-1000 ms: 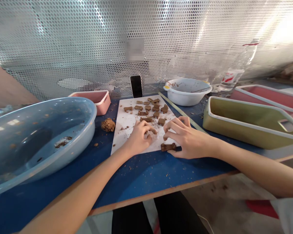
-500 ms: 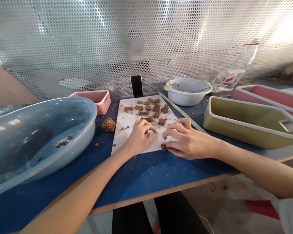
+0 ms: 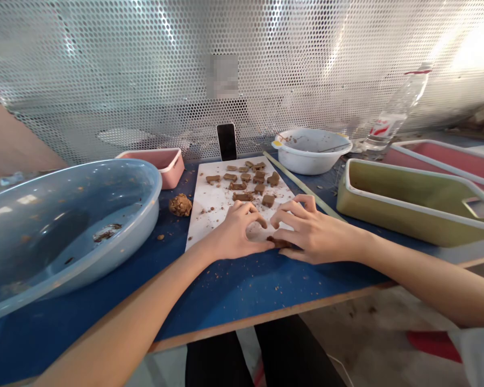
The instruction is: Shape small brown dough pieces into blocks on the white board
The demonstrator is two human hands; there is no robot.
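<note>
A small dark-brown piece of clay [image 3: 281, 243] lies at the near edge of the white board [image 3: 205, 212], partly hidden by fingers. My right hand [image 3: 312, 234] has its thumb and bent fingers closed on that piece. From the other side my left hand [image 3: 240, 231] reaches in, its thumb tip touching the clay's left end. Its index finger arches above, apart from the thumb. Beyond the hands, several shaped clay pieces [image 3: 237, 186] stand or lie on the board among crumbs. A rough clay lump [image 3: 180, 205] rests left of the board.
A large blue basin [image 3: 145, 188] fills the left, with a pink box [image 3: 173, 172] behind. A phone [image 3: 226, 142] leans on the perforated metal screen. To the right are a pale stick [image 3: 302, 185], white bowl [image 3: 310, 161], green box [image 3: 399, 215], pink tray [image 3: 447, 164] and bottle [image 3: 391, 121].
My left hand has moved right and toward me, its thumb now reaching the clay piece. My right hand has stayed nearly in place, gripping the clay.
</note>
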